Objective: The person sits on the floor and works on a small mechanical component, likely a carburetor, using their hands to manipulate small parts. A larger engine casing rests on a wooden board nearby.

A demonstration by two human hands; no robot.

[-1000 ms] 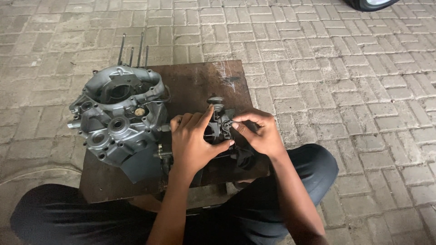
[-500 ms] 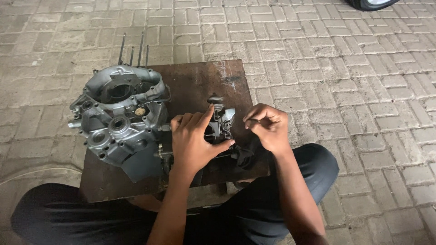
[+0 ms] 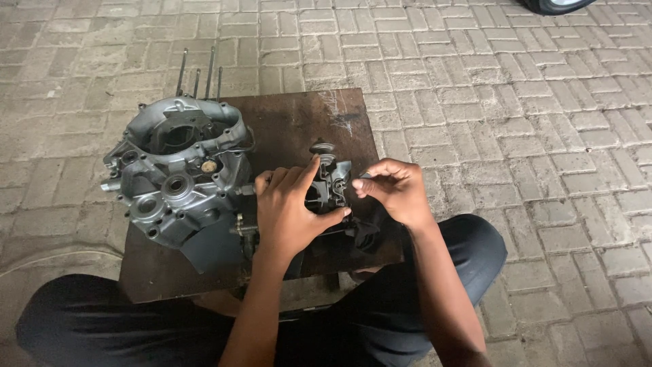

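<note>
I am seeing the left hand [image 3: 288, 207] gripping a small grey metal part [image 3: 331, 182], thumb curling under it and fingers wrapping its left side. The right hand [image 3: 397, 190] is hovering just beside the part's right edge, fingertips pinched together; whether they are pinching anything, I cannot tell. The part is sitting upright near the middle of a rusty brown board [image 3: 292, 122], which is resting across my legs. A large grey engine case [image 3: 173, 177] is lying on the board's left side, just beside the left hand. Thin metal studs [image 3: 197, 71] are sticking up behind it. Grey brick paving [image 3: 509, 136] is spreading all around.
</note>
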